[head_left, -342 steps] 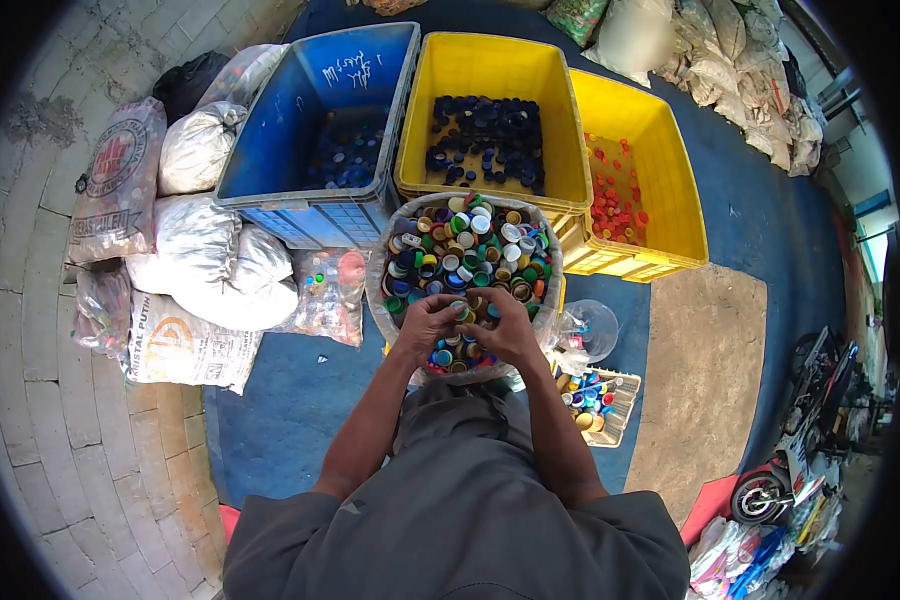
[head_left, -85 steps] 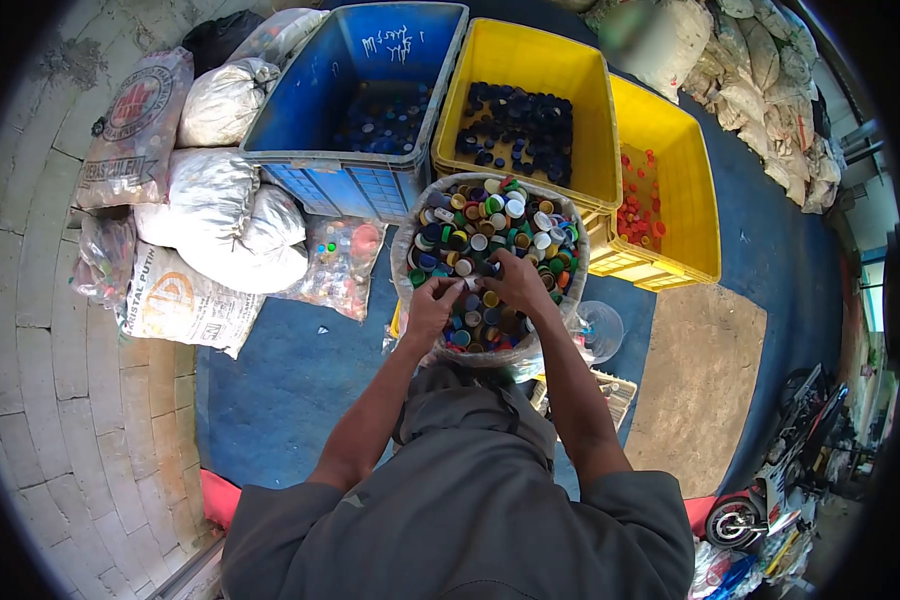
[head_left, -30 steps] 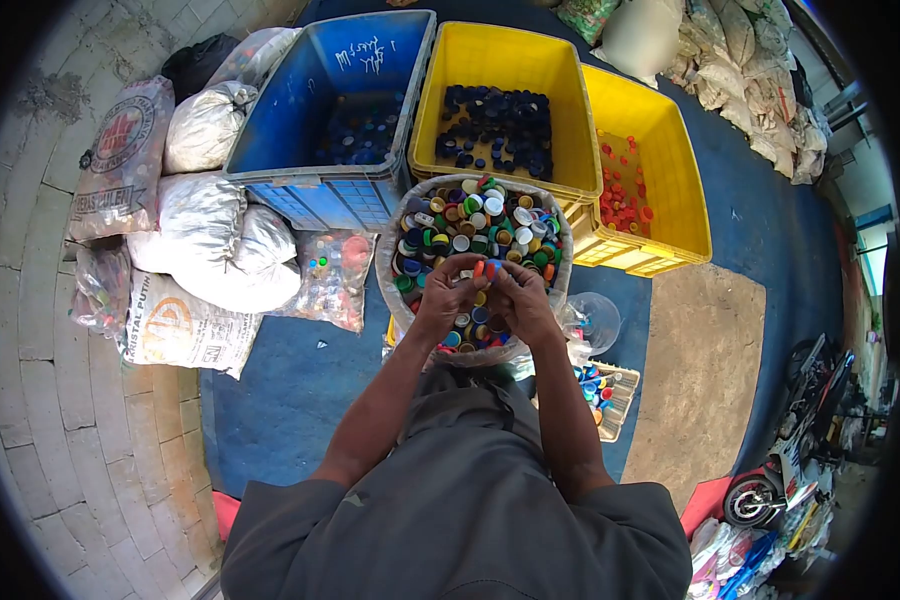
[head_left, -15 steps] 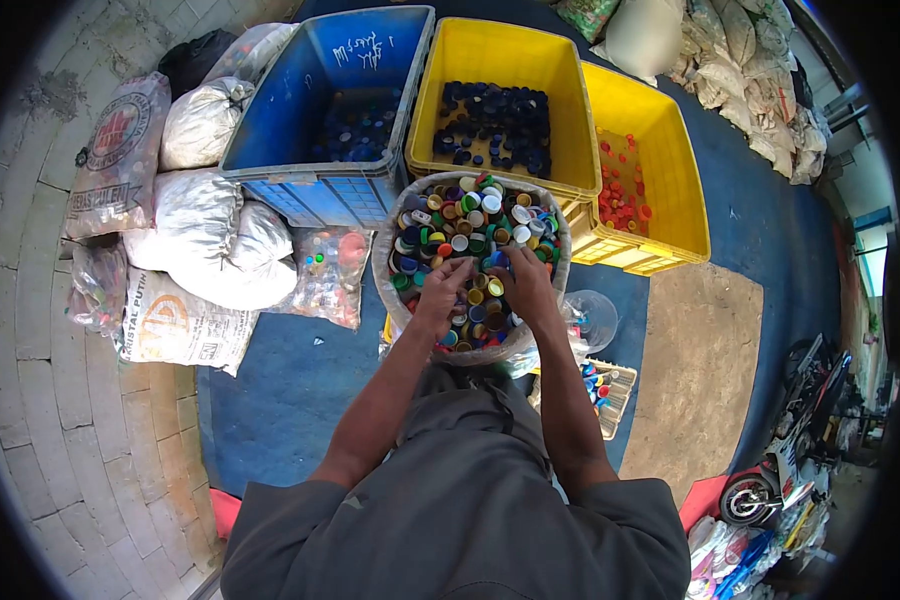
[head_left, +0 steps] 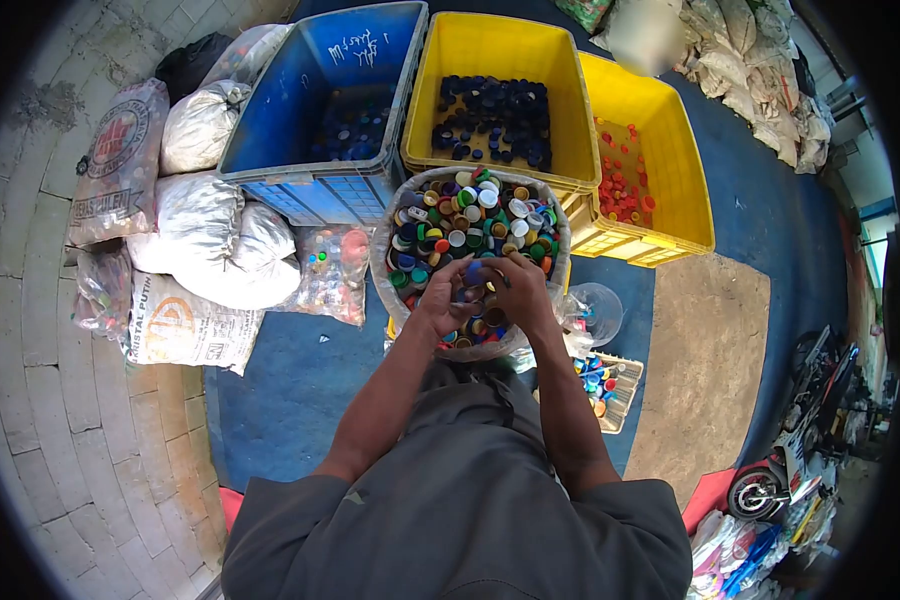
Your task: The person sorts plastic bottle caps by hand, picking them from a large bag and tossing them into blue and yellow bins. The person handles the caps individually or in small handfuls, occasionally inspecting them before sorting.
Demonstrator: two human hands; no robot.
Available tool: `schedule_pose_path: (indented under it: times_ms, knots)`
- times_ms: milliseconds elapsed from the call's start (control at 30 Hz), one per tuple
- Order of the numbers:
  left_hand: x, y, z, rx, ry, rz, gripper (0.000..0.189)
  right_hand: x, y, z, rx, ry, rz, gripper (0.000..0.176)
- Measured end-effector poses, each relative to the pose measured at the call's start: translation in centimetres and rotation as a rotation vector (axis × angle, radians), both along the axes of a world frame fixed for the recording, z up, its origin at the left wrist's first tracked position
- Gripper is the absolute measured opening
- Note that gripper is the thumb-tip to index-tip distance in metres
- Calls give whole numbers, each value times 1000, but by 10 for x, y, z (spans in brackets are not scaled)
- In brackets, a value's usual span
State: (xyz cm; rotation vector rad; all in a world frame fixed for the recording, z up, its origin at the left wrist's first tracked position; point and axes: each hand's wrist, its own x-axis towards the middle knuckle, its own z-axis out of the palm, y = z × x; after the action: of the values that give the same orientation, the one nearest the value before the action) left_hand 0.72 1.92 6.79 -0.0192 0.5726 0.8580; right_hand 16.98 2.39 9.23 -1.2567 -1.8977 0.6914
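Observation:
A round tub (head_left: 379, 265) lined with a pale sack is heaped with bottle caps (head_left: 475, 215) of many colours. Over its near half, my left hand (head_left: 444, 304) and my right hand (head_left: 522, 298) come together with curled fingers. A blue bottle cap (head_left: 474, 272) shows between their fingertips, and both hands appear to grip it. Parts of the cap and the inner fingers are hidden. Loose caps lie just below and around both hands.
Beyond the tub stand a blue crate (head_left: 320, 190), a yellow crate (head_left: 510, 50) with dark blue caps and another yellow crate (head_left: 670, 150) with red caps. Filled sacks (head_left: 195, 225) pile up at left. At right are a clear container (head_left: 598, 312) and a cap-filled tray (head_left: 625, 395).
My right hand has drawn back from the heap toward my left hand. A blue bottle cap now shows between the fingers. The whole view has shifted slightly.

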Motion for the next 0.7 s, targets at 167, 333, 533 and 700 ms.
schedule_pose_path:
  times_ms: [167,333,533,700]
  knots:
    - [-6,3,-14,-39,50,17,27,-3,8,-20,154,130,-125,20]
    - [-37,2,-13,-143,-125,179,36,11,1,-22,-817,1061,-214,18]
    - [-48,0,0,-122,-131,48,30,6,-3,-37,-777,876,-240,21]
    - [-58,2,2,-76,-41,55,36,-3,-8,-35,-818,886,-257,17]
